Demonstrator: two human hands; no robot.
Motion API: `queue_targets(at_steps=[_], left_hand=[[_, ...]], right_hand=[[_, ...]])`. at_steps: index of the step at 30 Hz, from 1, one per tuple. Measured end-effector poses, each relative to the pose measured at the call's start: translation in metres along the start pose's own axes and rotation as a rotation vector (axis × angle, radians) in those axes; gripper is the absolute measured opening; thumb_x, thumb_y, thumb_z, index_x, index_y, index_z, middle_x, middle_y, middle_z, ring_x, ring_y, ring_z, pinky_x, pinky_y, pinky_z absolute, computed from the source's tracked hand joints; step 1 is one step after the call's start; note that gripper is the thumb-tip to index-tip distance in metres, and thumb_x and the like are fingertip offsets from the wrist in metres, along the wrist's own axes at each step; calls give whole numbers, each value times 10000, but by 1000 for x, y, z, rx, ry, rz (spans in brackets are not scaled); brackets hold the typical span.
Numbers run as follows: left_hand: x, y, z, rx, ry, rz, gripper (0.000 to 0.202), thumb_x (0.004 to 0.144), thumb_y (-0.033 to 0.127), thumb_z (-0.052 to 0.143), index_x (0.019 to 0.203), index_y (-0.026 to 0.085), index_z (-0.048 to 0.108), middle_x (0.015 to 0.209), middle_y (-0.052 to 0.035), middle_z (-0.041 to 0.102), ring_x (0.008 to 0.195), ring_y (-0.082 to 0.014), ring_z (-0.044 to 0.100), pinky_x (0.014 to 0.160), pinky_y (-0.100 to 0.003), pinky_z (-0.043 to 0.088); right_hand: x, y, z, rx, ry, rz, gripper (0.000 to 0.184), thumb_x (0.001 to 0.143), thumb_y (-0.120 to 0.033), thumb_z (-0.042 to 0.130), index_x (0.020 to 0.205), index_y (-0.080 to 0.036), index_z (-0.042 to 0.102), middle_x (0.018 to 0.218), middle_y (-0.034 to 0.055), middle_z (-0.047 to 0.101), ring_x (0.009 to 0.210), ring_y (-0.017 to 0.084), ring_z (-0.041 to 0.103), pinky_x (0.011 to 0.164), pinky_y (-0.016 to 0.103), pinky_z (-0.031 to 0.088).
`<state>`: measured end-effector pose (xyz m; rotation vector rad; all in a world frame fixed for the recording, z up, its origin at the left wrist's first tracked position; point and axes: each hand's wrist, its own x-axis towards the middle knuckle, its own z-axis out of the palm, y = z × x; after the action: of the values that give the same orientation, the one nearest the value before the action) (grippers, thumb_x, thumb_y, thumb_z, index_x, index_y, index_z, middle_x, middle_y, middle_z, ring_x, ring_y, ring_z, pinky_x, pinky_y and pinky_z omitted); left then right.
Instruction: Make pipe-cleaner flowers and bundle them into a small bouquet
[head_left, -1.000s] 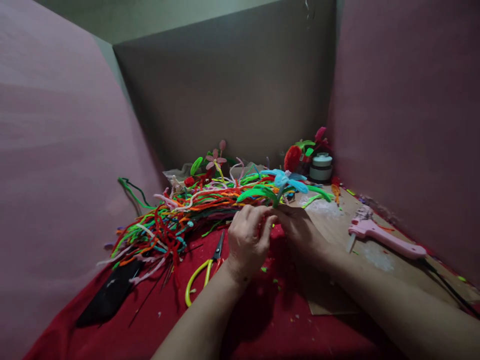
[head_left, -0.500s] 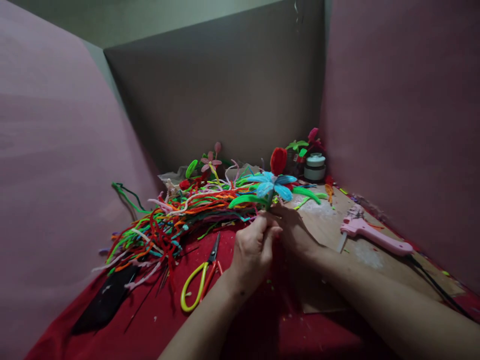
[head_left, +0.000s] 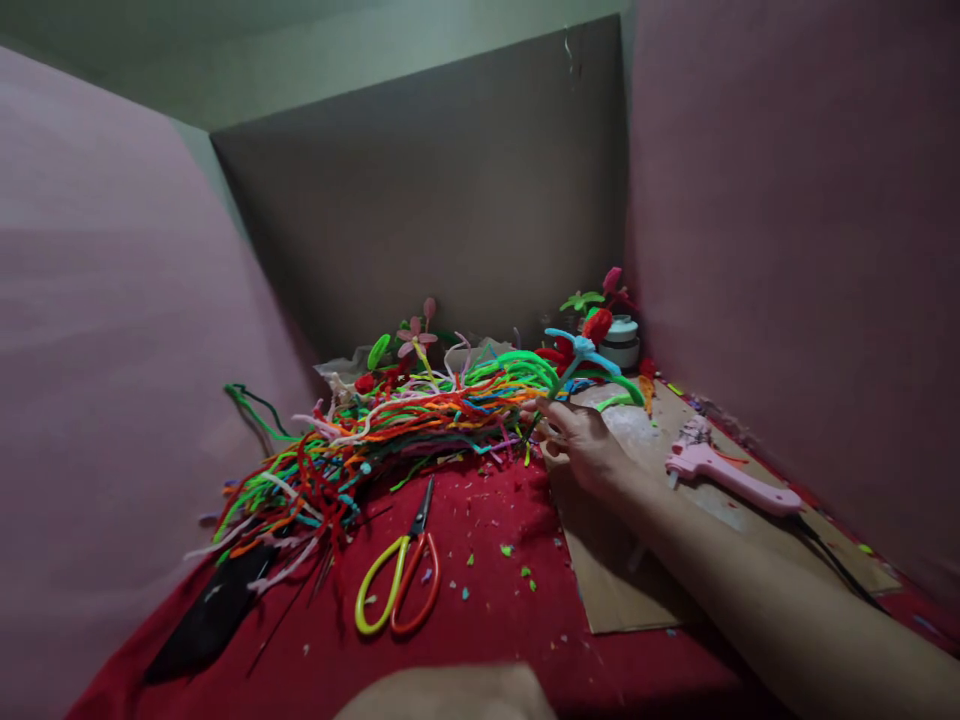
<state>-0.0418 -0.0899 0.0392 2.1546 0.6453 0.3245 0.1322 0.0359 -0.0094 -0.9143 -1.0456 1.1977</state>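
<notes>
My right hand (head_left: 589, 445) is closed around the stem of a pipe-cleaner flower (head_left: 584, 347), with light-blue petals, a red bud and green leaves. The flower leans to the right, above the far end of the cardboard. At the bottom edge only a part of my left hand (head_left: 454, 695) shows, its fingers out of sight. Scissors (head_left: 409, 570) with one yellow and one red handle lie on the red cloth between the hands. Left of my right hand is a heap of coloured pipe cleaners (head_left: 405, 415).
A pink glue gun (head_left: 731, 480) with a cord rests on the cardboard sheet (head_left: 622, 590). Behind stand a pale jar (head_left: 621, 340) and more pipe-cleaner flowers (head_left: 417, 340). A black flat object (head_left: 206, 620) lies at left. Small fuzzy scraps dot the red cloth (head_left: 495, 620).
My left hand has let go of the flower and dropped to the bottom edge. In my right hand the flower has tipped over to the right. The view has shifted slightly.
</notes>
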Motion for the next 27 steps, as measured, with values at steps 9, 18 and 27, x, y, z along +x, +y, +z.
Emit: queue_targets(at_steps=[9,18,27], left_hand=[[66,-39,-31,325,846,-234,155,811,298,524,893,175,571,883,-65,630,794,-176,567,726,-272,402],[96,-65,-25,100,797,-175,218,812,175,416,681,168,590,555,7,541,530,-116,479,558,-222,352],[102,-78,-25,-426,827,-114,209,752,331,542,663,143,562,486,56,422,437,-61,325,446,-198,250]], right_hand=[[-21,-18,8,-158,-129,-126,253,728,-387,570,725,-181,717,621,28,610,600,153,512,538,263,389],[-23,-15,10,-358,-101,-250,258,738,-362,523,674,-183,697,729,48,665,799,213,586,726,303,447],[-13,-5,9,-303,-166,-174,297,752,-412,556,861,-173,695,698,21,650,729,181,587,679,276,451]])
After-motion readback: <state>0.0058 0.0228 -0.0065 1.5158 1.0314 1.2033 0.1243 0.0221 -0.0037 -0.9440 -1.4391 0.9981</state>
